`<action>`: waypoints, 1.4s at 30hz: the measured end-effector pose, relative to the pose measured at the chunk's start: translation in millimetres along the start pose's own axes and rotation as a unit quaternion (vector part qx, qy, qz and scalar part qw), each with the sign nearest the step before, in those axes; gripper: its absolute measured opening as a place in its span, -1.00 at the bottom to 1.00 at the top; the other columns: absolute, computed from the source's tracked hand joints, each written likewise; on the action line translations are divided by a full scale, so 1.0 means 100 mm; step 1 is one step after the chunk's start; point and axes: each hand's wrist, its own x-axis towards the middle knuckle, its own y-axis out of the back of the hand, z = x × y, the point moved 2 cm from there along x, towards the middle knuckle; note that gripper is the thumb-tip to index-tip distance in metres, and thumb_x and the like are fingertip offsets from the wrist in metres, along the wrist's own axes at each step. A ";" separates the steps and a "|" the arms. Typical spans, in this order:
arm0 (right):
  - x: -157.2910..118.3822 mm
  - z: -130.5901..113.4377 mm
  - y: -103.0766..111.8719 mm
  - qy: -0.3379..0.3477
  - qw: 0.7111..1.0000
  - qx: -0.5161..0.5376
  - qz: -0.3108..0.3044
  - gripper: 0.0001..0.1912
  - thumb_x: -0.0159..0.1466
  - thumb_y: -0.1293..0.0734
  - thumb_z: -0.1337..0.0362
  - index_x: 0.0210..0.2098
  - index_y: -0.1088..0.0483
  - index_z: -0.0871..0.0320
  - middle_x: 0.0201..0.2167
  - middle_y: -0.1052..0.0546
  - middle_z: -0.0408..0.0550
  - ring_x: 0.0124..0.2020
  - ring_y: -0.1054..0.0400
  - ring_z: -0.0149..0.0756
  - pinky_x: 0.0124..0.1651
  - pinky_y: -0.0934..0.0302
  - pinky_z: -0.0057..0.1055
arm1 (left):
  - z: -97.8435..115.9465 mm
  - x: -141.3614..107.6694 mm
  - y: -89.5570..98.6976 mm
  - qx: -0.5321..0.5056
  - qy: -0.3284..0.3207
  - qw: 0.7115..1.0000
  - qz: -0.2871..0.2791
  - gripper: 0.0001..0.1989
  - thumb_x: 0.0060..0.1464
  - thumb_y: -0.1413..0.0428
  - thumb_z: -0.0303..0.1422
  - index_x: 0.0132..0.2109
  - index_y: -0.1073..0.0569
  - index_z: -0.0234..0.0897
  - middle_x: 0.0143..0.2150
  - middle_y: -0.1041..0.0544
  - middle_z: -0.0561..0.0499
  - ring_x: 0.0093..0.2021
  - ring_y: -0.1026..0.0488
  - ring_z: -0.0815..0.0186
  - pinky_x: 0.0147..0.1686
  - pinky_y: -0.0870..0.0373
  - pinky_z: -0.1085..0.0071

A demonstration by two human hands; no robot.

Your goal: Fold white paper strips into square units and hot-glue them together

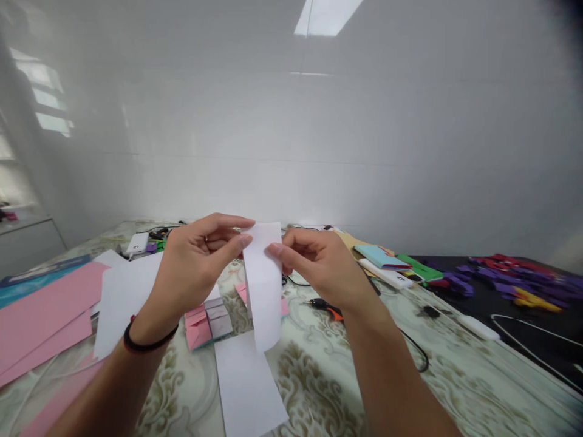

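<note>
Both hands hold a long white paper strip [265,291] up over the table. My left hand [200,258] pinches its upper left edge between thumb and fingers. On the upper right edge, my right hand [316,261] grips with the thumb in front and the fingers behind. The strip's lower end hangs down and curves. Below it a white sheet [248,385] lies flat on the patterned tablecloth. Folded pink and grey paper pieces [208,321] lie left of the strip, and more pink paper shows partly behind it.
Pink sheets [50,309] and white sheets [125,297] lie at the left. A black and orange tool [324,305] with a cable rests near my right hand. Further right are a blue booklet [381,257], a white device [387,274], and purple, red and yellow pieces [514,282].
</note>
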 end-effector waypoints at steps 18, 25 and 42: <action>0.00 0.00 0.00 -0.008 0.999 -0.050 0.015 -0.48 0.32 -0.43 -0.05 -0.58 -0.29 0.15 -0.61 -0.30 -0.22 -0.54 -0.14 -0.45 -0.48 0.01 -0.44 | -0.06 0.06 -0.04 -0.095 0.100 0.989 -0.056 -0.55 0.09 -0.38 -0.29 0.12 -0.56 -0.20 -0.37 -0.68 0.05 -0.34 -0.65 0.29 -0.29 -0.63 0.44; 0.03 0.02 0.01 -0.005 0.999 -0.040 0.031 -0.55 0.34 -0.40 0.00 -0.54 -0.34 0.15 -0.59 -0.31 -0.21 -0.52 -0.12 -0.43 -0.47 0.01 -0.43 | -0.08 0.06 -0.09 -0.053 0.132 0.977 -0.160 -0.77 0.15 -0.30 -0.25 -0.42 -0.59 -0.27 -0.39 -0.67 -0.01 -0.32 -0.67 0.24 -0.24 -0.67 0.40; 0.03 0.12 0.03 -0.049 0.998 -0.042 -0.009 -0.49 0.30 -0.44 -0.09 -0.55 -0.32 0.15 -0.60 -0.27 -0.23 -0.54 -0.10 -0.44 -0.48 0.07 -0.41 | -0.07 0.07 -0.07 -0.023 0.129 0.978 -0.165 -0.74 0.19 -0.27 -0.25 -0.43 -0.60 -0.27 -0.44 -0.65 0.01 -0.34 -0.66 0.27 -0.26 -0.68 0.42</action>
